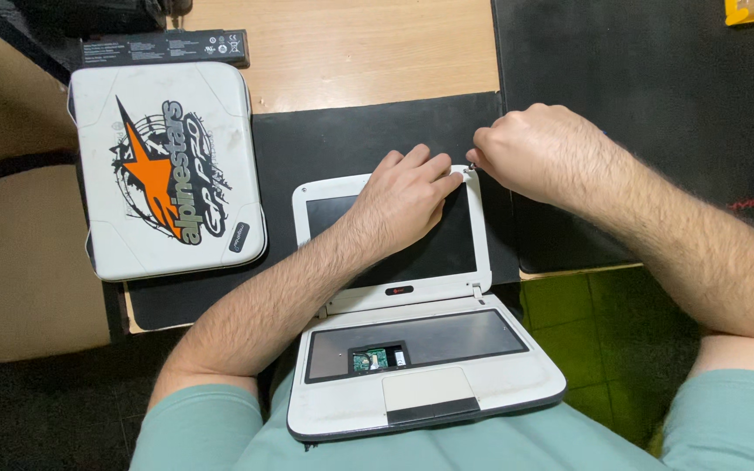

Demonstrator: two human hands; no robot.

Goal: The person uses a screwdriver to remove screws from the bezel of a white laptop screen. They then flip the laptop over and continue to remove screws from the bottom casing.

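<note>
Both our hands meet at the laptop point(421, 349) screen's far right corner: left hand point(407, 196) flat on it, right hand point(530, 148) pinched shut on something too small to tell.

laptop point(425, 349) on lap, case point(167, 170) left on mat point(325, 139); battery point(166, 47) behind case

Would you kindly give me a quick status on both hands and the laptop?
Left hand flat on white laptop screen. Right hand pinching at lid's top right corner. Nothing in the way.
</note>
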